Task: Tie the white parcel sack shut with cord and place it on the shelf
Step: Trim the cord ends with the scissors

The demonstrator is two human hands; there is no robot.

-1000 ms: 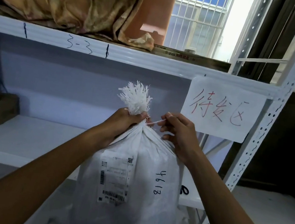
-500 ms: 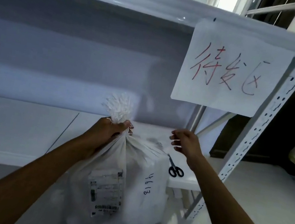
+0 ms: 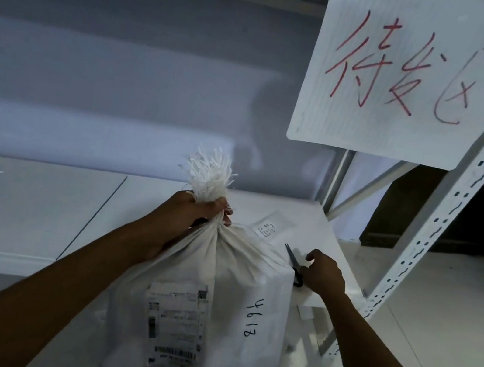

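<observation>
The white parcel sack (image 3: pixel 247 267) stands upright in front of the lower shelf board (image 3: pixel 21 210), with a shipping label and the number 4613 on its side. My left hand (image 3: pixel 193 215) is shut around its gathered neck, just under the frayed white top (image 3: pixel 208 174). I cannot make out the cord at the neck. My right hand (image 3: pixel 323 274) is down on the shelf to the right of the sack, thumb apart from the fingers, which rest on the handles of black scissors (image 3: pixel 293 261) lying there.
A paper sign with red handwriting (image 3: pixel 412 74) hangs from the upper shelf at the right. A perforated white upright (image 3: pixel 438 226) stands right of my right hand. A small clear label packet (image 3: pixel 268 228) lies on the shelf behind the sack.
My right hand let go of the cord end at the sack's neck and dropped right and down onto the scissors. The view tilted down and closer. My left hand kept its grip.
</observation>
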